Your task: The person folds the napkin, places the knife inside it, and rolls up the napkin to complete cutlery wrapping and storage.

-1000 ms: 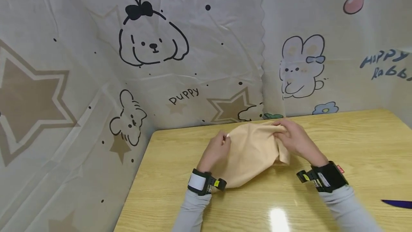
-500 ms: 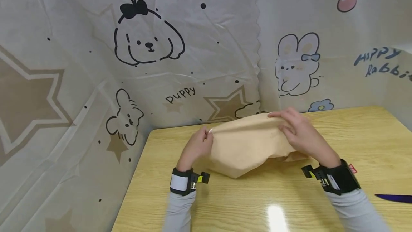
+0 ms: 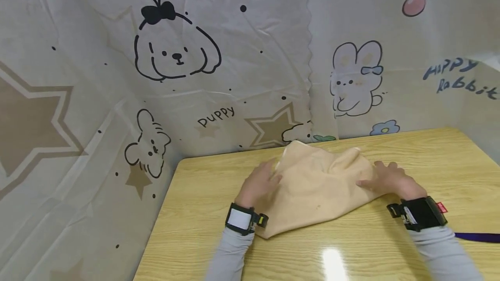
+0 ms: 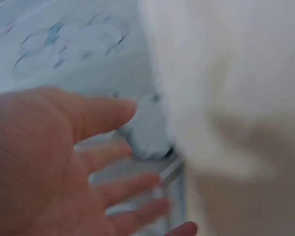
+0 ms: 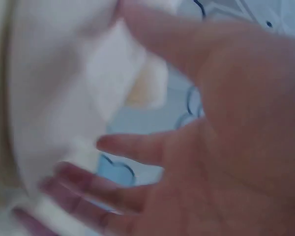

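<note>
Across the table (image 3: 203, 220), a rumpled pale-peach cloth (image 3: 316, 185) sits between the left hand (image 3: 258, 185) and right hand (image 3: 392, 180), white-edged beyond the left, bunched toward the right; both hands spread. Beyond them: blue "Happy Rabbit" lettering (image 3: 449, 68), smaller black "Puppy" lettering (image 3: 216, 116).

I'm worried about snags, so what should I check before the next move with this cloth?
1. Left grip pinching nothing: ok, fingers spread.
2. Right grip pinching nothing: ok, fingers spread.
3. Cloth lying flat: not ok, a fold rises near its far right.
4. Cloth clear of the backdrop: cannot tell at its far corner.
5. Purple item apart from the cloth: ok, at the head view's right edge.
</note>
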Tool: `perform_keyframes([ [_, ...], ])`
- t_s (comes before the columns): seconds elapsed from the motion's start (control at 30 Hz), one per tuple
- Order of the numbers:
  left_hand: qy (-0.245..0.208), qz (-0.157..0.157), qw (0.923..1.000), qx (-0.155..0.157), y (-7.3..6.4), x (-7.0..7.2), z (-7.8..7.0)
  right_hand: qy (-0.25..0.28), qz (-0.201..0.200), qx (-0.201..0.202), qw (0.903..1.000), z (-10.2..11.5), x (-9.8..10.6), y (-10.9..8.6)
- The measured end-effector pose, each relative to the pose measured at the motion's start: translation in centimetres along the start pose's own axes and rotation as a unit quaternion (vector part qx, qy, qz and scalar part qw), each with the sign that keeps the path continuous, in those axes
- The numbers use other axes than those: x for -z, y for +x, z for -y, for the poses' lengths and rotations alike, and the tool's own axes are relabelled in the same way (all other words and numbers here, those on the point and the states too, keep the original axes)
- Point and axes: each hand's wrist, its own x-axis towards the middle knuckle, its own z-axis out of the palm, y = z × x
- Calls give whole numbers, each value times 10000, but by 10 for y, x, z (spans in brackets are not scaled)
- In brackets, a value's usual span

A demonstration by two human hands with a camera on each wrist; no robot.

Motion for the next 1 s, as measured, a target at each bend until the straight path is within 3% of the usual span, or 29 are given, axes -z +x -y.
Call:
perform_keyframes([
  [0.1, 266, 763, 9962, -328, 2, -21, -4, 213, -97, 235, 9995, 1, -12, 7],
  [0.17, 412, 1144, 9921, -305, -1, -28, -6, 413, -145, 344, 9984, 3, -17, 11],
  [0.3, 395, 1286, 9909, -84, -7, -29, -8, 801, -277, 476, 9953, 5, -15, 15],
  [0.47, 212, 1289, 9902, 489, -27, -13, -10, 1056, -1089, 974, 9836, 16, 5, 6],
  [0.57, 283, 1332, 9882, 704, -41, -1, -11, 895, -1994, 1604, 9626, 29, 17, -3],
  [0.67, 288, 1379, 9865, 841, -51, 10, -14, 605, -2926, 2292, 9264, 43, 25, -11],
  [0.73, 329, 1359, 9855, 959, -53, 15, -14, 474, -3341, 2608, 9045, 49, 29, -13],
  [0.77, 380, 1331, 9854, 987, -54, 17, -13, 454, -3395, 2655, 9012, 51, 30, -13],
  [0.83, 463, 1276, 9851, 1055, -53, 20, -10, 452, -3221, 2548, 9107, 50, 28, -11],
  [0.9, 598, 1227, 9857, 993, -52, 22, -3, 503, -2706, 2017, 9400, 42, 23, -7],
  [1.0, 714, 916, 9881, 1013, -48, 24, 12, 546, -1453, 907, 9837, 22, 15, -5],
])
